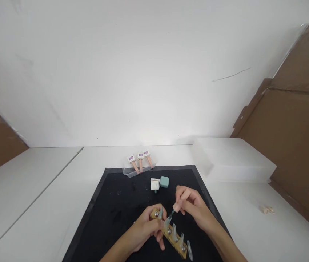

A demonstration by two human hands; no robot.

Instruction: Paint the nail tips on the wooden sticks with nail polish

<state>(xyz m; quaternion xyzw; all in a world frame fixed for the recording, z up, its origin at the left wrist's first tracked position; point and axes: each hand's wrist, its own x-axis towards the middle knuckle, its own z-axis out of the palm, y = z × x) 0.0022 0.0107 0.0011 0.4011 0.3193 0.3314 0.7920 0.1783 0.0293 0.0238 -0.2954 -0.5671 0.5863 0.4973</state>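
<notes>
One yellowish stand point(174, 240), narrow, with silvery knobs along its length and upright translucent nail tips point(174, 233), is placed over the near part of a black mat point(121, 203), right of the mat's middle; it runs slantwise, its far end toward the left and its near end toward the mat's near right corner. Whether it touches the mat cannot be told. Left hand point(147, 227): grip closed around the far end of the stand, thumb on the near side and fingers wrapped about it, a greenish tip standing by the fingers. Right hand point(191, 203): grip pinched closed, fingertips on the pale pink handle of a small brush point(176, 207), slanting down to the left, its dark green end at a tip on the stand, just beside the left hand. One loose translucent tip point(189, 250), lying just right of the stand's near end. One white block-shaped item point(155, 185), with a bit of dark green at its near side, in the far half of the mat; just right of it, one rounded teal block point(164, 182). One clear tray point(129, 173), across the mat's far edge toward its far left corner, bearing three pink-handled items point(140, 162) with white, square, printed ends pointing away. One white box point(232, 160), on the white surface point(241, 218) beyond the mat's right edge, toward the back. Several small pale pieces point(267, 209), nearer than the box, toward the surface's right edge, too small to identify.
</notes>
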